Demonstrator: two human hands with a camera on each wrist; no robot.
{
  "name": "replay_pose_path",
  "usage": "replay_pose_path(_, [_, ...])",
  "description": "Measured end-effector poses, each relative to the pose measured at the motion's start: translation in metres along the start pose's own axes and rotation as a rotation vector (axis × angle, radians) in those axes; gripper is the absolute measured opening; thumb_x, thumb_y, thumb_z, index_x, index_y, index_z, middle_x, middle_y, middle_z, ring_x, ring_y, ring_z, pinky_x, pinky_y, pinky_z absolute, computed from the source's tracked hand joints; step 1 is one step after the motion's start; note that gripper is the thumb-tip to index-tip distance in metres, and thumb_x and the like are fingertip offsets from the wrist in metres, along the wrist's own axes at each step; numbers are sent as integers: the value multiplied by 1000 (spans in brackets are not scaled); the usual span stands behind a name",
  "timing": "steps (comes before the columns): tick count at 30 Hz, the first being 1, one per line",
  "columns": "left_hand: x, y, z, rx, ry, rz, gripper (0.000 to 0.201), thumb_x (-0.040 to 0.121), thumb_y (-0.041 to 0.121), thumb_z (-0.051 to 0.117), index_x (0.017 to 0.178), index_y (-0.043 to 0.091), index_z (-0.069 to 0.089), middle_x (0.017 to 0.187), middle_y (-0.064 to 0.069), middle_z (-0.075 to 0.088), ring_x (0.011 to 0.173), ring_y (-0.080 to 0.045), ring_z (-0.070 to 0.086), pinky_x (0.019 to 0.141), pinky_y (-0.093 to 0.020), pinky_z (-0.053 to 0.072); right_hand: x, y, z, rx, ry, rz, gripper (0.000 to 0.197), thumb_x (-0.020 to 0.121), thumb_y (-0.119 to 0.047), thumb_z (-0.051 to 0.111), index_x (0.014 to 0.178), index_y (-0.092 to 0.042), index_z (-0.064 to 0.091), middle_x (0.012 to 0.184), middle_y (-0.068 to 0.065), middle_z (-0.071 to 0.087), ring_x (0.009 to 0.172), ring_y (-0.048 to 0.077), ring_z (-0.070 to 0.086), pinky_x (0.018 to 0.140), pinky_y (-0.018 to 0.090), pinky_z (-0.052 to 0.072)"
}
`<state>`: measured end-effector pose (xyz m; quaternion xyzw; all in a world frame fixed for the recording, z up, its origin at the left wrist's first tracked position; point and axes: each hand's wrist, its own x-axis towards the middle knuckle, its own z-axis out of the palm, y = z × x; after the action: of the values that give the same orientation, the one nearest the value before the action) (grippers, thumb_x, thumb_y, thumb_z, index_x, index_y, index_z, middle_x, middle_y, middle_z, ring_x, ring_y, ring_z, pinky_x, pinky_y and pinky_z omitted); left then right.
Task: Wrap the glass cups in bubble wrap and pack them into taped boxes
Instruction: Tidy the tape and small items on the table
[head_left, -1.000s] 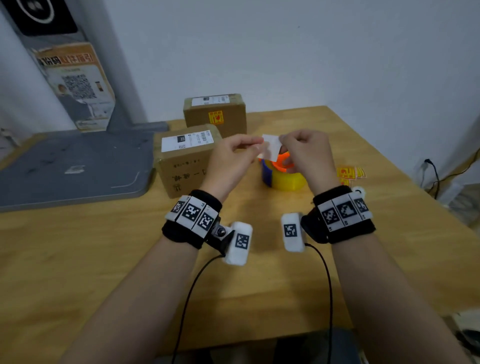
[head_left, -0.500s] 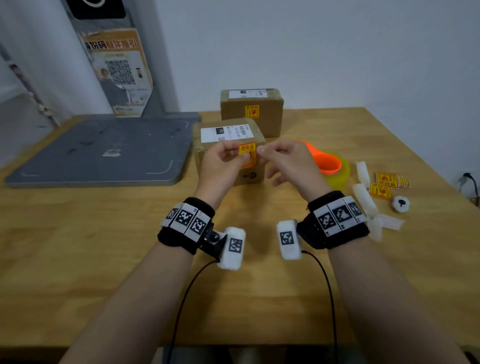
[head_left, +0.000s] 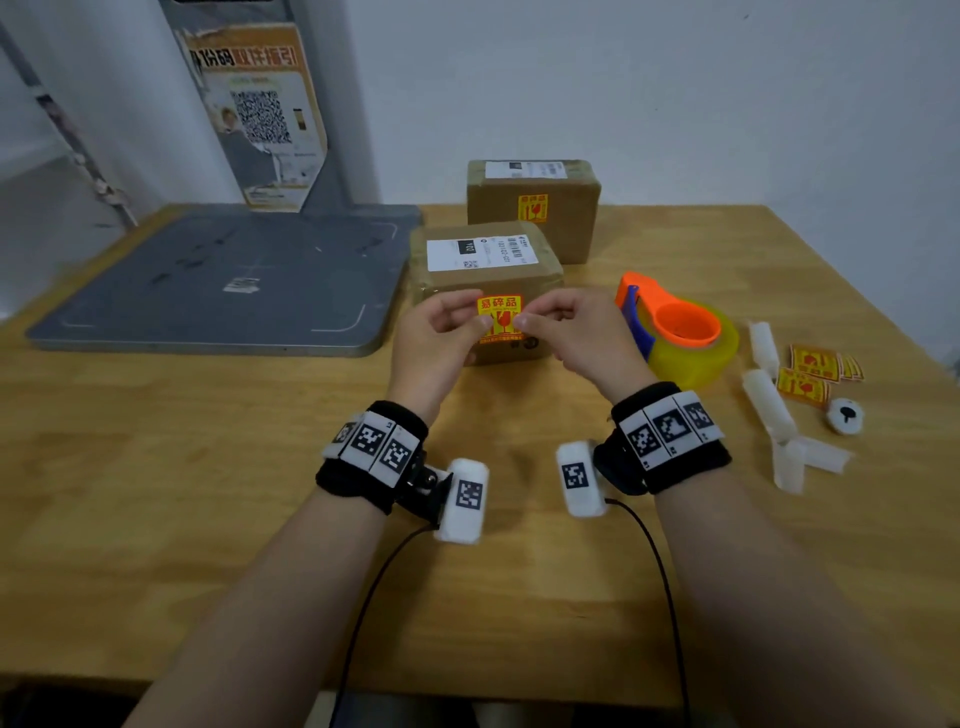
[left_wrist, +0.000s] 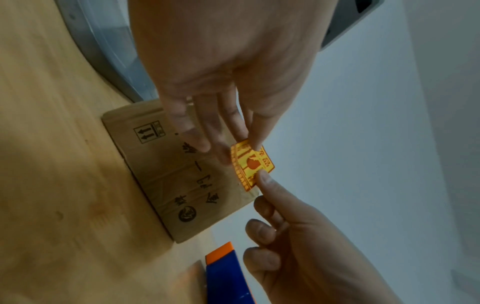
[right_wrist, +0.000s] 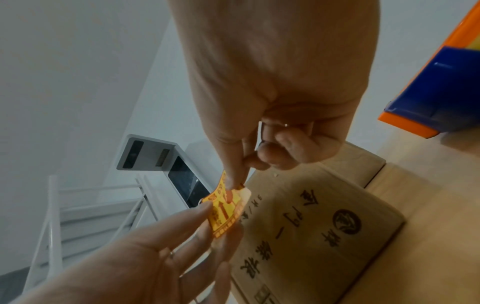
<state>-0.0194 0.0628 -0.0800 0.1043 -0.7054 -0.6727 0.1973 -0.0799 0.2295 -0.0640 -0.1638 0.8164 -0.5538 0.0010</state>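
Lowered since half a second ago: both hands, now holding the yellow fragile sticker (head_left: 500, 318) right in front of the near box (head_left: 485, 291), with the view tilted to show more table at right. Left hand (head_left: 441, 332) pinching the sticker's left edge between thumb and fingertips; right hand (head_left: 569, 332) pinching the right edge with thumb and forefinger, remaining fingers curled in. Seen from the left wrist, sticker (left_wrist: 252, 166) stretched between the two pinches, slightly bowed, not yet flat against cardboard. Seen from the right wrist, sticker (right_wrist: 226, 207) curling at one corner, just off the box face (right_wrist: 311, 226).

Key relation: box face directly ahead of both hands, beyond the fingertips, sticker between fingers and cardboard. Both hands about equally near. Sticker's long axis roughly upright. Likely next step: pressing forward and smoothing onto the front face. Contact with the box hard to confirm.

Sticker look: bright yellow with red border, red characters along the top, red broken-glass symbol. Near box: brown, sealed with clear tape, white shipping label on top, black print on its front. Beyond it, farther from the hands, a second box (head_left: 534, 208) already bearing the same sticker. Right of the right hand, a tape dispenser (head_left: 675, 332), orange and blue, with a yellow roll; farther right, spare stickers (head_left: 813, 364) and rolled backing scraps (head_left: 769, 405). No glass cups visible.
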Motion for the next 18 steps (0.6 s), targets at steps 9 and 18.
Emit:
replay_pose_path(9, [3, -14, -3, 39, 72, -20, 20, 90, 18, 79, 109, 14, 77, 94, 0, 77, 71, 3, 70, 59, -12, 51, 7, 8, 8, 7, 7, -19, 7, 94, -22, 76, 88, -25, 74, 73, -3, 62, 49, -4, 51, 48, 10, 40])
replay_pose_path(18, [11, -24, 5, 64, 193, -44, 5, 82, 29, 85, 85, 27, 82, 84, 15, 78, 86, 2, 70, 89, -28, 57, 11, 12, 14, 72, 30, 29, 5, 95, -26, 74, 90, -25, 75, 66, -15, 64, 50, -12, 54, 46, 6, 39])
